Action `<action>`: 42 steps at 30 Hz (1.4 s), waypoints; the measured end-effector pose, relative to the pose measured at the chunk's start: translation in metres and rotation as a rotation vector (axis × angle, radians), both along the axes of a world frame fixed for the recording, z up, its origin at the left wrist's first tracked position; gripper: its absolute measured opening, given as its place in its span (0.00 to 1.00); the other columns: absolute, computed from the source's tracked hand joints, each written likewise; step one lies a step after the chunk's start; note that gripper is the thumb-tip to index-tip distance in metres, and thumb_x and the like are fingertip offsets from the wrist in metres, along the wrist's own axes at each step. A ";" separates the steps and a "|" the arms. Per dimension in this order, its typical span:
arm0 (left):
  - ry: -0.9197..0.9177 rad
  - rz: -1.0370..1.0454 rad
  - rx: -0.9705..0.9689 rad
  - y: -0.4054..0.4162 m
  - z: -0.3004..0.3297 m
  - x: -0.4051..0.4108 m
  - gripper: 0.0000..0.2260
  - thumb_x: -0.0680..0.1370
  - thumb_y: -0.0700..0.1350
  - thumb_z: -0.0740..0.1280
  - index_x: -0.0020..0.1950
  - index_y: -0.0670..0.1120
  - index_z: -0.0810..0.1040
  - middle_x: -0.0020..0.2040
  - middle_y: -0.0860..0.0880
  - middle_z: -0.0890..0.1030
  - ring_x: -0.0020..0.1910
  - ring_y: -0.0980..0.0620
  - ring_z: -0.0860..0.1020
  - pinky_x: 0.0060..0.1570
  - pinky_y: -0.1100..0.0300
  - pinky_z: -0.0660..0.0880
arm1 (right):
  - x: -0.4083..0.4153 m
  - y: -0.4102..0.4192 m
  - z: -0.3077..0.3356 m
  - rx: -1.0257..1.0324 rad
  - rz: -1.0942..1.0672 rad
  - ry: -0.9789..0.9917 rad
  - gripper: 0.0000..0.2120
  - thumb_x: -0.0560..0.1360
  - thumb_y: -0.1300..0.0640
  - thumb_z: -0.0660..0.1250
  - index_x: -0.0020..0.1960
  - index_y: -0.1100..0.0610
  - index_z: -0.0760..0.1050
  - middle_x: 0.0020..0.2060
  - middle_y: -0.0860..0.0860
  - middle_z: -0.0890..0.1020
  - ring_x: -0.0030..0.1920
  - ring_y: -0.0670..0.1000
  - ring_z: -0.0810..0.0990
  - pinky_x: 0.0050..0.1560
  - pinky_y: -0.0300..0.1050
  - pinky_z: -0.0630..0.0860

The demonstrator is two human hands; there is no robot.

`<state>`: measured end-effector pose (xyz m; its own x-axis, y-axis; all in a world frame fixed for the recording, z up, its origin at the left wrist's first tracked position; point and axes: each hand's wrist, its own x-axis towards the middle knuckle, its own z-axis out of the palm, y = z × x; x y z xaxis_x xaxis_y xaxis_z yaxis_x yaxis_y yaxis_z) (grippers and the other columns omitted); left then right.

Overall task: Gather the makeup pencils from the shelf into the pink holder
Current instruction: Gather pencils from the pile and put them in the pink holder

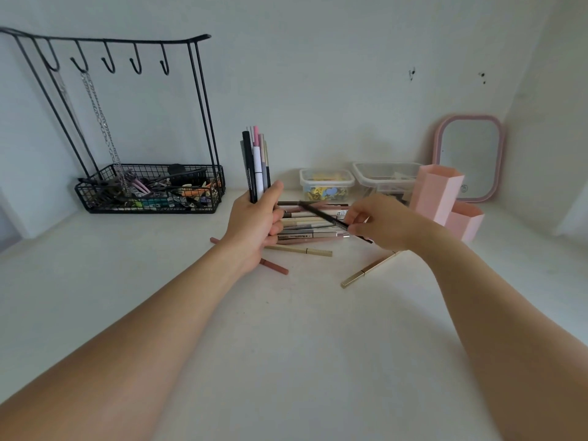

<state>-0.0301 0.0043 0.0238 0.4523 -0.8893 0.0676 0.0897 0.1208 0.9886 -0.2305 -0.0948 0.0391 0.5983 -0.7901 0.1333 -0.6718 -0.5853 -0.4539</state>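
a white shelf (286, 329) against a pale wall. the left hand (254, 224) grips an upright bundle of pencils (256, 163), fingers curled round it. the right hand (378, 222) pinches a slim black pencil (321, 214), tilted above the loose pencils (305, 226) heaped between both hands. the pink holder (440, 194) stands just right of the heap. a black wire rack (149, 189) sits left; two clear boxes (327, 184) and a pink mirror (469, 157) stand behind.

Soft, even daylight; edges bowed, perhaps blurred.
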 end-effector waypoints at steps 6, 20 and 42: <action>0.012 -0.108 -0.012 0.002 -0.001 -0.008 0.17 0.77 0.58 0.72 0.40 0.51 0.68 0.29 0.53 0.63 0.27 0.55 0.62 0.21 0.65 0.56 | 0.015 0.023 0.004 0.537 0.172 -0.567 0.05 0.79 0.66 0.65 0.54 0.65 0.76 0.40 0.58 0.80 0.36 0.51 0.79 0.39 0.40 0.80; -0.066 -0.261 -0.047 0.005 -0.006 -0.020 0.22 0.60 0.54 0.78 0.47 0.44 0.78 0.28 0.55 0.74 0.25 0.58 0.73 0.20 0.68 0.61 | 0.042 0.050 -0.007 0.617 0.201 -0.954 0.01 0.74 0.67 0.71 0.45 0.64 0.79 0.37 0.58 0.83 0.35 0.52 0.82 0.42 0.42 0.81; 0.062 -0.063 -0.021 -0.006 -0.007 0.000 0.10 0.79 0.46 0.72 0.50 0.48 0.71 0.29 0.53 0.71 0.27 0.55 0.69 0.21 0.65 0.63 | 0.018 0.013 -0.009 -0.076 -0.078 -0.231 0.08 0.69 0.62 0.77 0.47 0.56 0.84 0.41 0.49 0.84 0.34 0.41 0.78 0.38 0.32 0.74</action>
